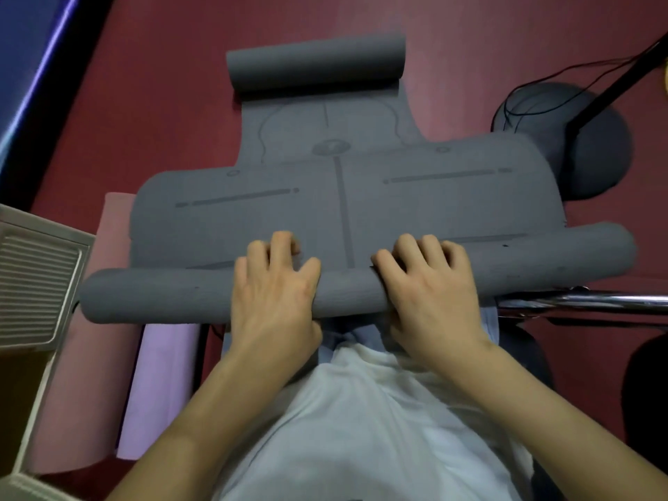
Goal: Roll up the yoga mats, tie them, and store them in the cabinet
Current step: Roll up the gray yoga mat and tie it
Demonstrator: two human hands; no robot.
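Note:
A grey yoga mat (274, 207) with printed alignment lines lies across the red floor, stretching away from me. Its near end is rolled into a tube (155, 294) that spans the width of the view. My left hand (274, 291) and my right hand (430, 283) both press down on the top of that roll near its middle, fingers curled over its far side. The mat's far end (314, 63) curls up into a loose roll of its own. No tie or cabinet is in sight.
A pink mat (90, 356) and a lilac mat (162, 385) lie on the floor at the left under the roll. A white vented appliance (36, 283) stands at the left edge. A round dark stand base (592, 157) with cables sits at the right, a chrome bar (585, 301) below it.

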